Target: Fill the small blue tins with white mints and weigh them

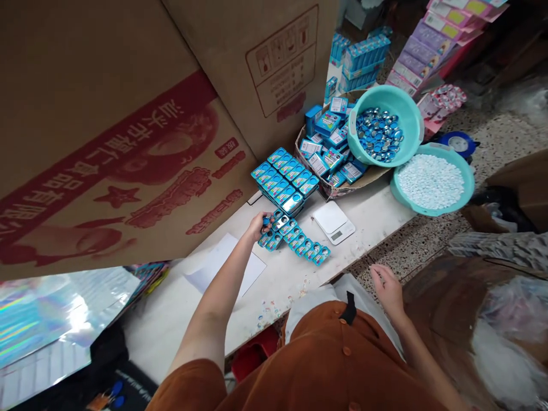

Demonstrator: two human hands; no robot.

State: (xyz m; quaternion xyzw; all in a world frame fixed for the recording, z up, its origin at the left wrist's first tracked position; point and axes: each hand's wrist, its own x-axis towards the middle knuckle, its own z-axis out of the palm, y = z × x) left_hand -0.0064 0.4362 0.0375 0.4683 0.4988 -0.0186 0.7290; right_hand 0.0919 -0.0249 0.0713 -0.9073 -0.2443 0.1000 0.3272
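My left hand (258, 225) reaches out over the white table (377, 212) and grips a small blue tin (274, 221) at the near end of a row of open blue tins (305, 246). Behind it lie closed blue tins (286, 178) in neat rows. My right hand (386, 287) hovers low by the table's front edge, above my lap, fingers loosely curled, with nothing visible in it.
A small white scale (334, 222) sits right of the tins. A box of blue packets (329, 154), a teal bowl of metal lids (384, 124) and a teal bowl of white pellets (432, 180) stand at the far end. A large cardboard box (107, 125) looms on the left.
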